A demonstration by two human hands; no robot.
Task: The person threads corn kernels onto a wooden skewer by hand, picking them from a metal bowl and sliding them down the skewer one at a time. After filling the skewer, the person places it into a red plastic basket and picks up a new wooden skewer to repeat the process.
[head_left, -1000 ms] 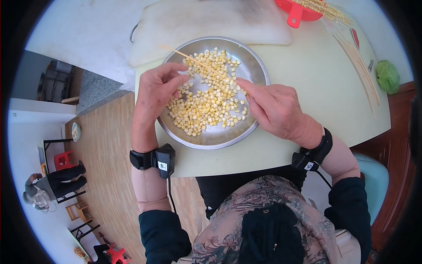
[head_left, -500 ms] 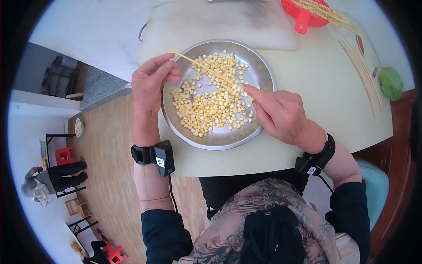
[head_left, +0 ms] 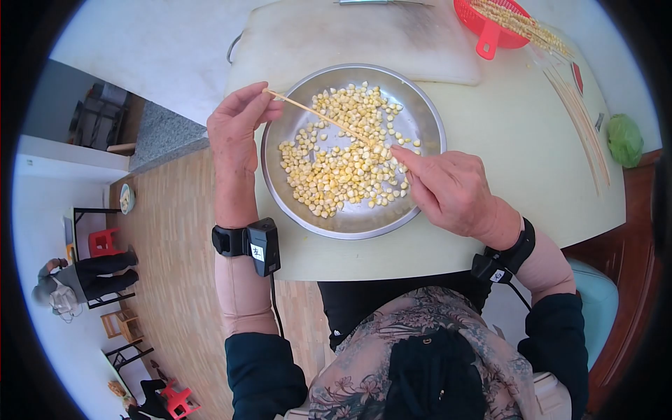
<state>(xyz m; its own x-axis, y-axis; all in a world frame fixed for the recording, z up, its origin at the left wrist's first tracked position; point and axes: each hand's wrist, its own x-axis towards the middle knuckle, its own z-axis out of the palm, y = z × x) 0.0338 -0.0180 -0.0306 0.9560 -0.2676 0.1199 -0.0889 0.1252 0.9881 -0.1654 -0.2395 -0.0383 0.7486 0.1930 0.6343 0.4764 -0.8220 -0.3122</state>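
Note:
A round steel pan (head_left: 424,112) on the table holds many loose pale yellow corn kernels (head_left: 336,175). My left hand (head_left: 239,119), at the pan's left rim, pinches the upper end of a thin wooden skewer (head_left: 311,110) between thumb and fingers. The skewer slants down to the right over the kernels, and its lower tip is lost among them. Close to that tip, my right hand (head_left: 451,185) is closed in a pinch over the pan's right side. A corn kernel shows at its fingertips, partly hidden by them.
Behind the pan lies a white cutting board (head_left: 301,42) with a knife (head_left: 381,2) at its far edge. A red strainer (head_left: 488,35) holds kernel-covered skewers. Bare skewers (head_left: 577,115) and a green bagged bundle (head_left: 623,140) lie right. A person (head_left: 77,283) is far left.
The view has shifted slightly. My left fingers now sit at the skewer's very end, which stuck out past them before. My right hand stays close to the skewer's lower end.

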